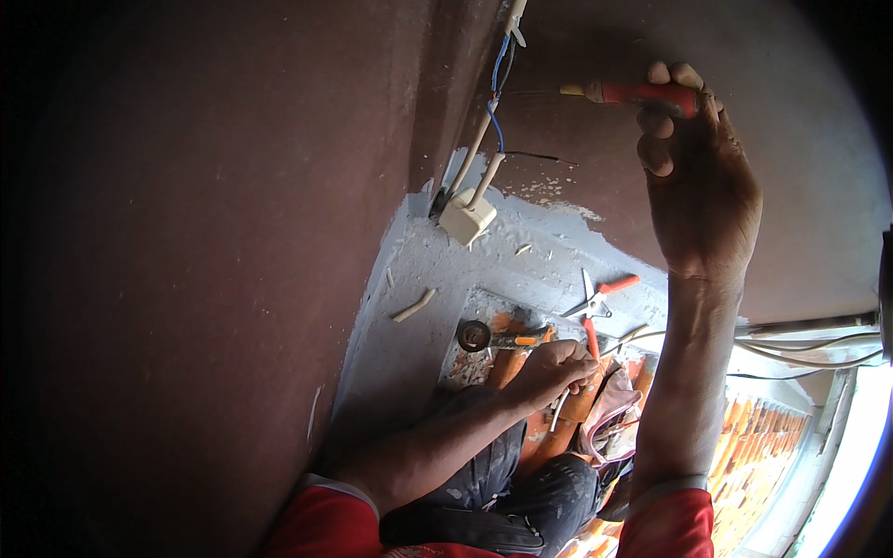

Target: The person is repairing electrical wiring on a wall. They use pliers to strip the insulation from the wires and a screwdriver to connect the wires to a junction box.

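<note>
My right hand (699,177) is raised at the upper right, fingers wrapped round the red handle of a screwdriver (642,96). Its yellow collar and thin shaft point left at bared blue and dark wires (498,102) that come out of a pale cable along the wall corner. Whether the tip touches them I cannot tell. A loose dark wire end (539,156) sticks out to the right below. Lower down, my left hand (555,370) is closed in a pinch on a thin cable (560,409), whose white end hangs beneath the fingers.
A cream junction box (468,219) sits below the wires. Red-handled snips (595,302), a cable offcut (414,305), a black tape roll (473,336) and a black-and-orange utility knife (521,340) lie on the ledge. A pink bag (614,414) is by my knees; cables (800,355) run at right.
</note>
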Demonstrator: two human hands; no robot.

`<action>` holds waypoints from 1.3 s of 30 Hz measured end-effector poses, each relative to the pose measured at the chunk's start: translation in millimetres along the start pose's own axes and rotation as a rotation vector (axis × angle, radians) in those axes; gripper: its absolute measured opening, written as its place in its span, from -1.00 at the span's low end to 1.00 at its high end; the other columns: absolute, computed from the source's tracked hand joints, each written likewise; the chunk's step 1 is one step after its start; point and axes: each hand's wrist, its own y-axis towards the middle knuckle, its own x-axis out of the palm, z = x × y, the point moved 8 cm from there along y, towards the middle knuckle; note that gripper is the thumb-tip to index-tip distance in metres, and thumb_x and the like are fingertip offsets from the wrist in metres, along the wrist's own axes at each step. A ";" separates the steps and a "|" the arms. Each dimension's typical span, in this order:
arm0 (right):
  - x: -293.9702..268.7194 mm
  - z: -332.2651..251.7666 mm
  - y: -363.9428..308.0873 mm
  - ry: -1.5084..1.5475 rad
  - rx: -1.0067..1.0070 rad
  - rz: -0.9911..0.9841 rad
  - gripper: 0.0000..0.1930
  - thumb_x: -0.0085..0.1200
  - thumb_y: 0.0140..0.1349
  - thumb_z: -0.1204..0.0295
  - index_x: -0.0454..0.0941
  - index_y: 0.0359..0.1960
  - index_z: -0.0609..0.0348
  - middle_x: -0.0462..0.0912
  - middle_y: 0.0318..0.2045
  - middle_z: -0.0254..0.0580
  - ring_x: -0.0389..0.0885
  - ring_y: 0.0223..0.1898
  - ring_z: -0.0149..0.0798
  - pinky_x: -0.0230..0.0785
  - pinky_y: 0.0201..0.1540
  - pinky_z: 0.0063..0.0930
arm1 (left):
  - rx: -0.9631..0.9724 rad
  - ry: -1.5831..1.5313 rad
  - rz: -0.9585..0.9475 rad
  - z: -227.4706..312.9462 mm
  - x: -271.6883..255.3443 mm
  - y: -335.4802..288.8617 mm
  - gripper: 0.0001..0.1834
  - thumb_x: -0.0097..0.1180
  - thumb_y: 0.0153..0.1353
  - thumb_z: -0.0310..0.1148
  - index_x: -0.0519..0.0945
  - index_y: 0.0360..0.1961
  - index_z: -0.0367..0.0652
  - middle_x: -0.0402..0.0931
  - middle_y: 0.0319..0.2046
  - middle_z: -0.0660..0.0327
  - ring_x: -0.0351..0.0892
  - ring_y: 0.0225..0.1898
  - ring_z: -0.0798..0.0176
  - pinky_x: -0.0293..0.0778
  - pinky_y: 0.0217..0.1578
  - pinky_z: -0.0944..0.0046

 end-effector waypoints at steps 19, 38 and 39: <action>-15.8 8.2 15.0 -0.079 0.008 -0.043 -0.57 -0.02 0.61 0.28 0.56 0.30 0.36 0.62 0.29 0.15 0.64 0.01 -0.25 0.46 0.01 -0.48 | 0.002 0.007 0.007 6.1 2.4 -0.4 -0.64 0.21 0.54 -0.09 0.58 -0.34 -0.13 0.50 -0.47 0.38 0.40 -0.48 0.52 0.36 -0.44 0.43; -10.7 13.5 12.5 -0.077 0.038 -0.037 -0.62 -0.02 0.60 0.35 0.56 0.29 0.33 0.57 0.35 0.21 0.67 0.04 -0.23 0.53 0.02 -0.47 | 0.014 0.007 0.007 1.7 0.7 -0.5 -0.66 0.21 0.54 -0.09 0.62 -0.28 -0.14 0.51 -0.46 0.39 0.42 -0.48 0.54 0.35 -0.45 0.45; -11.2 13.9 12.5 -0.071 0.036 -0.028 -0.62 -0.02 0.60 0.35 0.57 0.28 0.33 0.57 0.35 0.21 0.66 0.04 -0.23 0.53 0.02 -0.47 | 0.016 0.009 0.006 1.2 0.3 0.1 -0.66 0.22 0.54 -0.09 0.62 -0.28 -0.14 0.51 -0.46 0.39 0.42 -0.48 0.54 0.35 -0.46 0.45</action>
